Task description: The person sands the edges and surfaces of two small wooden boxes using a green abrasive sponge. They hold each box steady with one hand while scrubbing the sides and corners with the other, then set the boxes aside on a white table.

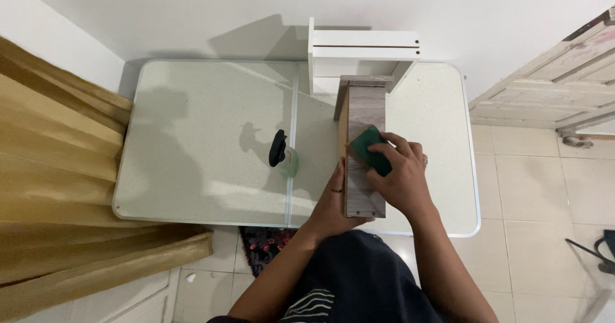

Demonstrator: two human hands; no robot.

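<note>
A long wood-grain board (365,115) stands on edge on the pale folding table (205,137), running away from me toward a white shelf unit (362,57). My right hand (400,179) presses a green sponge (370,149) flat against the board's upper face. On the board's near left side, my left hand (333,198) braces it, thumb along the edge and fingers under the near end.
A small spray bottle with a black trigger head (279,150) stands at the table's middle seam. Mustard curtains (57,188) hang at left. A wooden door (564,83) is at right above tiled floor, with a patterned mat (266,246) under the table's near edge.
</note>
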